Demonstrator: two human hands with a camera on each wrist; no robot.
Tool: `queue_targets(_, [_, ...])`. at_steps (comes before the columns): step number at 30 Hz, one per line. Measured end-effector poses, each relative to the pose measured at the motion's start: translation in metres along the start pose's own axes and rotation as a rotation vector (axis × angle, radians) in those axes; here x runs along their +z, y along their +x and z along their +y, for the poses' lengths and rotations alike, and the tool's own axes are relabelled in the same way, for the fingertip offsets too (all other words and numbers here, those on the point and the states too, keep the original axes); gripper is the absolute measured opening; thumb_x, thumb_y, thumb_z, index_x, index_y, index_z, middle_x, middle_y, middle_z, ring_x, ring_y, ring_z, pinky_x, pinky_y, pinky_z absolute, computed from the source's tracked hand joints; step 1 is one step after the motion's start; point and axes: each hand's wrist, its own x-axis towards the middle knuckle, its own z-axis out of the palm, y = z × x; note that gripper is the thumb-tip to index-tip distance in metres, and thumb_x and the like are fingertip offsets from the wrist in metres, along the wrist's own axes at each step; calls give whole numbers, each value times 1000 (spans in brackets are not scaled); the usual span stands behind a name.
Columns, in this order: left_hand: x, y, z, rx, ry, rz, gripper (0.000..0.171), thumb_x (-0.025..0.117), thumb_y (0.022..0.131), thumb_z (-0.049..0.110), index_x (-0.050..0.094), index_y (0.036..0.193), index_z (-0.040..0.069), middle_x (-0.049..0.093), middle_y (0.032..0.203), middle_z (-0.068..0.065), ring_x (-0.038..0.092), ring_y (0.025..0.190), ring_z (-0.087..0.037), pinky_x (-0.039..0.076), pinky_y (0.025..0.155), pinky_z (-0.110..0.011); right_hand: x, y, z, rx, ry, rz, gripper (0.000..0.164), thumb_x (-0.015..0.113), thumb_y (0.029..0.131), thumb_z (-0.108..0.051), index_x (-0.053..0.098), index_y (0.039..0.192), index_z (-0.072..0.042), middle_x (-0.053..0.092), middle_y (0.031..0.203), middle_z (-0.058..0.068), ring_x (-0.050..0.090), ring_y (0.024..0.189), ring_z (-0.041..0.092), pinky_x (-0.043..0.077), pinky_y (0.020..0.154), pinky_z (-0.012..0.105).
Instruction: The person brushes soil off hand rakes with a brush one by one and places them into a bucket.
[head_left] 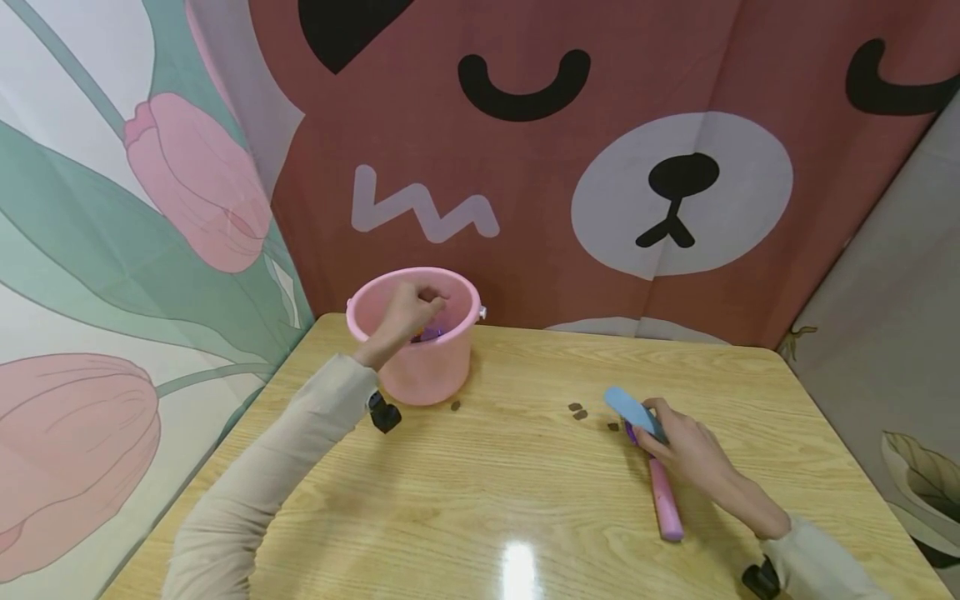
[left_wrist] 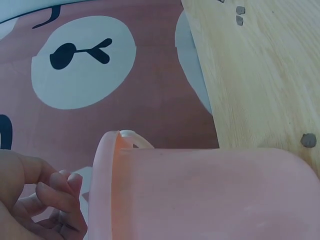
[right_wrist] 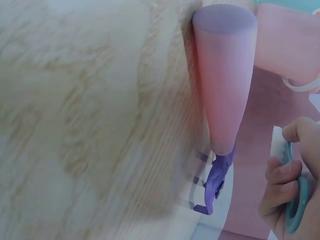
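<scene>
My left hand (head_left: 411, 310) hangs over the mouth of a pink bucket (head_left: 426, 375), its fingers loosely curled. In the left wrist view nothing shows between those fingers, beside the bucket's rim. Something purple (head_left: 431, 334) lies inside the bucket, mostly hidden. On the right, my right hand (head_left: 690, 446) grips a blue scrub brush (head_left: 628, 407); the right wrist view shows its white bristles (right_wrist: 277, 142) and teal loop handle (right_wrist: 295, 215). Below that hand, a small hand rake with a pink handle (head_left: 664, 500) and a purple pronged head (right_wrist: 216, 177) lies on the table.
Several small brown pieces (head_left: 577, 411) are scattered on the wooden table (head_left: 525, 483), one near the bucket's base. A cloth with a bear face (head_left: 525, 167) hangs behind the table, and a flowered cloth (head_left: 90, 250) hangs on the left.
</scene>
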Motion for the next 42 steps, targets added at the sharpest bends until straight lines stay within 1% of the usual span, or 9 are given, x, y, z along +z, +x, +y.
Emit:
queue_targets(4, [3, -1, 2, 16, 33, -12, 22, 59, 94, 5, 70, 110, -5, 70, 101, -20, 61, 75, -19, 48, 62, -23, 0, 0, 2, 5, -17, -1, 43, 67, 95, -22, 52, 126, 3, 56, 74, 4, 47, 58, 14, 36, 45, 29])
queue_targets(8, [6, -1, 1, 19, 43, -13, 21, 59, 93, 4, 71, 108, -5, 71, 98, -18, 61, 76, -16, 49, 67, -24, 1, 0, 5, 6, -34, 6, 47, 66, 97, -28, 53, 129, 3, 66, 89, 16, 60, 67, 22, 45, 48, 36])
queue_targets(11, [8, -2, 2, 2, 39, -23, 20, 59, 94, 4, 72, 107, -3, 71, 99, -17, 60, 75, -16, 49, 66, -24, 0, -2, 7, 23, -41, 6, 49, 65, 97, -30, 53, 130, 4, 68, 99, 24, 67, 77, 33, 52, 54, 43])
queue_targets(15, [12, -3, 4, -4, 37, -40, 20, 59, 94, 5, 72, 108, -2, 71, 101, -16, 60, 73, -14, 49, 63, -23, -2, -5, 11, 45, -41, 0, 50, 64, 98, -31, 54, 130, 6, 66, 106, 29, 68, 85, 42, 55, 60, 49])
queue_targets(18, [15, -4, 5, 6, 27, -59, 21, 59, 94, 6, 71, 109, -3, 71, 101, -16, 61, 74, -14, 50, 63, -22, -5, -7, 13, 46, -43, -3, 51, 64, 98, -32, 53, 130, 7, 66, 106, 30, 68, 85, 42, 55, 60, 49])
queue_targets(26, [25, -9, 10, 35, -30, -133, 22, 59, 96, 7, 70, 112, -3, 70, 100, -16, 59, 74, -17, 49, 64, -25, -9, -11, 19, 57, -45, -11, 51, 65, 97, -33, 53, 130, 4, 67, 98, 24, 65, 75, 28, 51, 52, 41])
queue_targets(33, [35, -14, 16, 56, -58, -163, 18, 59, 98, 7, 71, 110, 0, 69, 103, -11, 62, 77, -22, 56, 75, -42, -12, -14, 21, 71, -52, -18, 51, 66, 96, -35, 55, 130, 1, 68, 98, 23, 65, 77, 29, 50, 53, 44])
queue_targets(38, [41, -14, 19, 67, -39, -163, 16, 59, 97, 5, 72, 106, 0, 71, 100, -11, 63, 75, -26, 56, 71, -35, -13, -14, 21, 87, -55, -30, 51, 67, 95, -35, 55, 130, 1, 68, 98, 23, 66, 77, 30, 50, 53, 45])
queue_targets(42, [46, -15, 22, 93, -19, -169, 16, 60, 97, 6, 73, 105, 1, 71, 98, -9, 63, 72, -28, 54, 66, -29, -14, -15, 23, 94, -56, -31, 50, 68, 95, -33, 54, 130, 1, 67, 94, 20, 62, 73, 25, 49, 53, 44])
